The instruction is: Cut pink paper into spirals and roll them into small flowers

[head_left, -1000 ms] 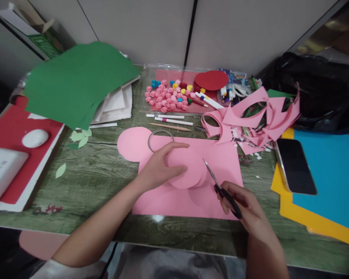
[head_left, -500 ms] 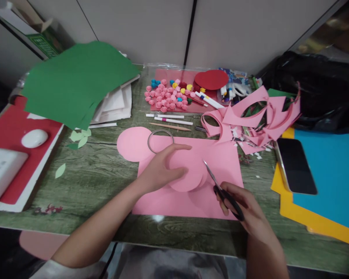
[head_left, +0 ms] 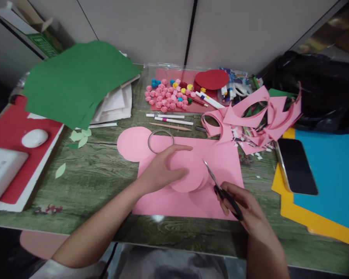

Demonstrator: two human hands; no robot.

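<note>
My left hand [head_left: 159, 168] grips a stack of pink paper circles [head_left: 190, 174] by its left edge, thumb on top. It hovers over a pink paper sheet [head_left: 227, 159] lying on the table. My right hand [head_left: 246, 211] holds black-handled scissors [head_left: 221, 188], whose blades meet the right edge of the circles. A metal ring [head_left: 160, 140] rests on the sheet just above my left hand, beside a single pink circle [head_left: 132, 143].
Green paper [head_left: 78, 81] lies at the back left over white sheets. Small paper flowers [head_left: 168, 95], pens [head_left: 170, 118] and a red disc [head_left: 211, 79] sit behind. Pink offcuts [head_left: 258, 112], a phone [head_left: 296, 164] and blue and yellow sheets [head_left: 331, 174] are to the right. A mouse [head_left: 35, 137] lies at the left.
The circles have turned slightly in my left hand while the scissors work at their right edge. Both hands stay almost in place.
</note>
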